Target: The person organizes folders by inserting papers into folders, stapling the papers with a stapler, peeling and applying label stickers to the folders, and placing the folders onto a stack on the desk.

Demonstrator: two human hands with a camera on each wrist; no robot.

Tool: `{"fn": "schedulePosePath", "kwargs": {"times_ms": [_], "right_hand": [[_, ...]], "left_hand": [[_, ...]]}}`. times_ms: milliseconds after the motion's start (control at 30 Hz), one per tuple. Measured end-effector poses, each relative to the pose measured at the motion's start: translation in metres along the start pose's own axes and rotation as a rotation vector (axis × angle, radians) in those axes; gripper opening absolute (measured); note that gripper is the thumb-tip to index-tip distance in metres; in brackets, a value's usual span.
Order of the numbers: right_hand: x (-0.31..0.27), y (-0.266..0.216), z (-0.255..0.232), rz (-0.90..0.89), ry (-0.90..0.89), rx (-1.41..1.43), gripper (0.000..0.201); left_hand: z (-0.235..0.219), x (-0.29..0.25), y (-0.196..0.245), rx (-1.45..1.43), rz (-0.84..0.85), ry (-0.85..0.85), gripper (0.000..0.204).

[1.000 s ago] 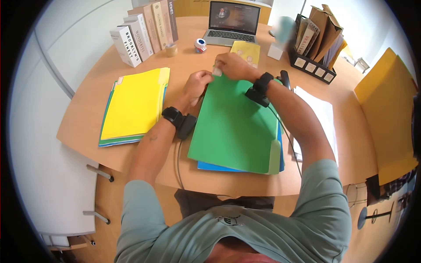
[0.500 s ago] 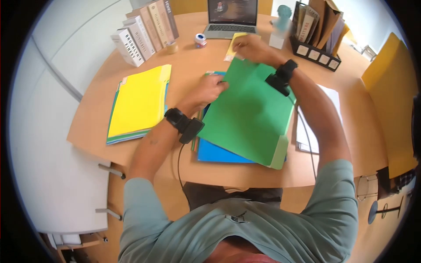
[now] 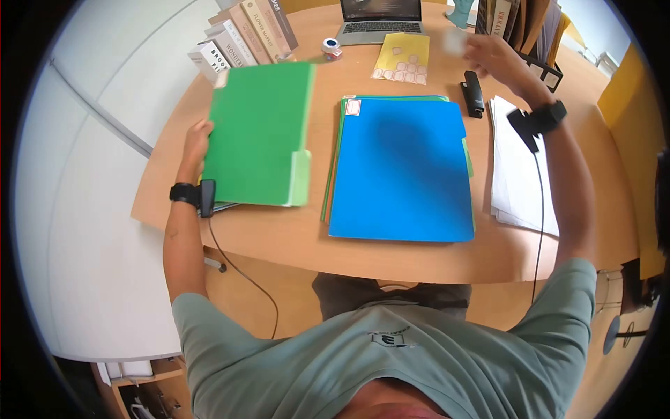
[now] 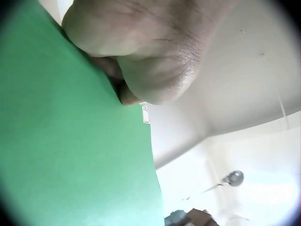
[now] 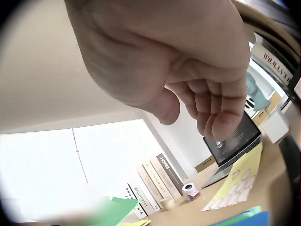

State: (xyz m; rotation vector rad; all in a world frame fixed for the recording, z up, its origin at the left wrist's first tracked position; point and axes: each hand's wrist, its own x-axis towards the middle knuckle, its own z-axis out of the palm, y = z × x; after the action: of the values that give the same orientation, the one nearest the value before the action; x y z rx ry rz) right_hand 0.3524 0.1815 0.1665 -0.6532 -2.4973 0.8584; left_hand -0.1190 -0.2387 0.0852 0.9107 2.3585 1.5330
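My left hand grips the left edge of a green folder, holding it over the pile at the left of the desk. A small label shows on the folder's edge in the left wrist view. The folder hides most of that pile. My right hand is raised at the right, near a black stapler. Its fingers are loosely bent with a gap to the thumb, and nothing lies between them in the right wrist view. A blue folder with a corner label tops the middle stack.
A yellow sheet of stickers lies behind the middle stack, before a laptop. White papers are at the right. Upright books and a small tape roll stand at the back. A black organizer is at the back right.
The green folder has come off the middle stack and moved left in my left hand, uncovering the blue folder. My right hand has let go of it and moved right.
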Motion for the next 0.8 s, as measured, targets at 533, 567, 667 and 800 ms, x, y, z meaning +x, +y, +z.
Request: {"fn": "schedulePosePath", "kwargs": {"times_ms": [533, 567, 667, 800], "right_hand": [[-0.123, 0.072, -0.034, 0.295, 0.050, 0.518, 0.038], [-0.121, 0.066, -0.022, 0.295, 0.030, 0.598, 0.038], [-0.108, 0.044, 0.017, 0.293, -0.089, 0.825, 0.037], [-0.102, 0.011, 0.054, 0.359, -0.136, 0.898, 0.037]], "left_hand": [[0.047, 0.023, 0.006, 0.390, 0.417, 0.050, 0.028], [0.084, 0.016, 0.033, 0.249, 0.410, -0.057, 0.028], [0.184, 0.004, 0.082, -0.060, 0.505, -0.410, 0.027], [0.264, -0.015, 0.108, -0.214, 0.415, -0.609, 0.030]]}}
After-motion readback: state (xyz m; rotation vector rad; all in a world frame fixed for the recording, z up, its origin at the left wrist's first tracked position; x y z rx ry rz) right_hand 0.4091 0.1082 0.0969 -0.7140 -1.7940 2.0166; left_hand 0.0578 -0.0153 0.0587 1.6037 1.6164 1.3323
